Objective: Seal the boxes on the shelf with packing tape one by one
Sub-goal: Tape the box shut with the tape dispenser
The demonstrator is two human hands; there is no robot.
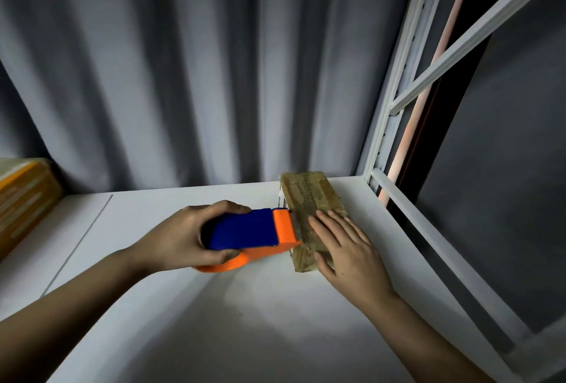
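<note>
Right hand (346,248) flat on the box (312,199) – left hand (183,235) fingers grip the tape dispenser (251,234) at its left edge.

Box (312,199) sits on shelf (214,306), center-right of frame, near shelf's rear edge & just left of upright frame post (386,125). Tape dispenser (248,234) touches box's left side. Left hand (180,237) grips dispenser from the left; right hand (346,248) lies flat on box's near end. Second box (23,196) at left edge. Curtain (183,61) behind shelf
</note>
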